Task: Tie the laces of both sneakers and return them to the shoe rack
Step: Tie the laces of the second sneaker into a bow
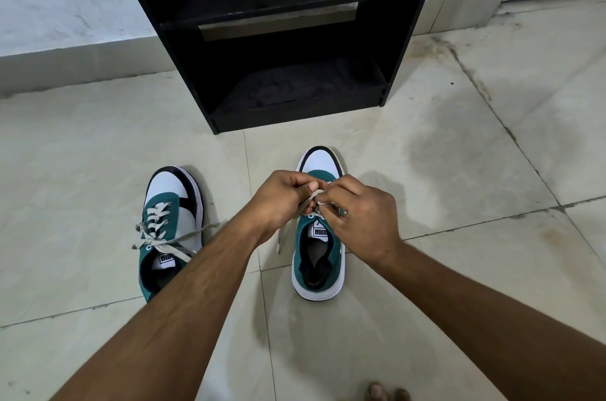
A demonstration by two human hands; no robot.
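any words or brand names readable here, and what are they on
"PUMA" on the white tongue label of the right sneaker, seen upside down from this view.
"PUMA" on the tongue label of the left sneaker, also upside down and partly hidden by the left forearm and lace.
No readable text on the shoe rack, the floor or the wall.

Head cam, angled down, close.
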